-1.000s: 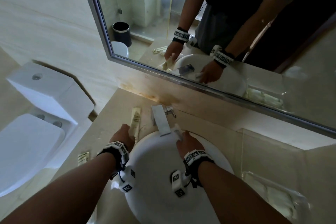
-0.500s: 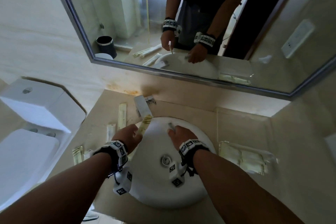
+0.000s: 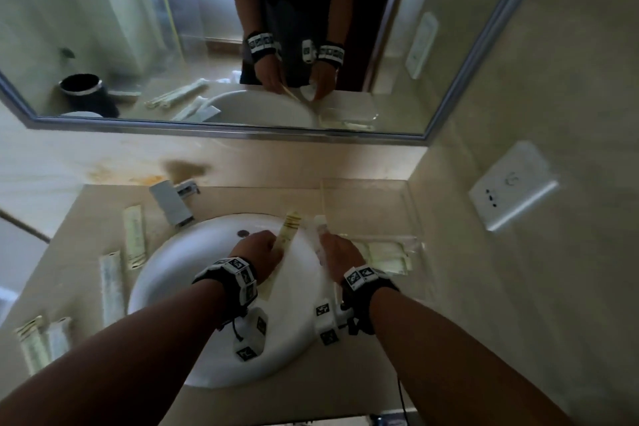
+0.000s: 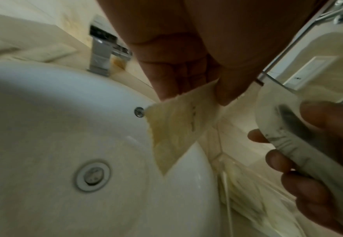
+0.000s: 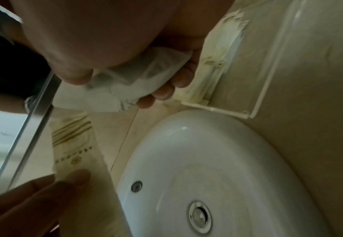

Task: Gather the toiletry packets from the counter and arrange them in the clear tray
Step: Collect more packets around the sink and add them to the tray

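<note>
Over the white basin point(image 3: 193, 273), my left hand point(image 3: 273, 247) pinches a long cream packet with gold stripes point(image 3: 291, 226) between thumb and fingers; the left wrist view shows its lower end point(image 4: 178, 126) hanging below the hand. Beside it, my right hand point(image 3: 326, 244) grips a white packet point(image 3: 320, 223), which is crumpled in the fingers in the right wrist view point(image 5: 130, 86). The clear tray point(image 3: 411, 218) sits on the counter just right of the basin and holds cream packets point(image 3: 387, 258). More packets lie on the counter left of the basin point(image 3: 134, 235) point(image 3: 111, 287) point(image 3: 34, 344).
A square metal faucet point(image 3: 171, 202) stands behind the basin at the left. The mirror point(image 3: 207, 28) runs along the back wall. A white wall socket point(image 3: 511, 185) sits on the right wall. The drain point(image 4: 93, 174) lies at the basin's bottom.
Both hands moved right across the basin toward the tray, each carrying its packet. The left hand lifted the cream packet off the counter beside the faucet. My view swung right.
</note>
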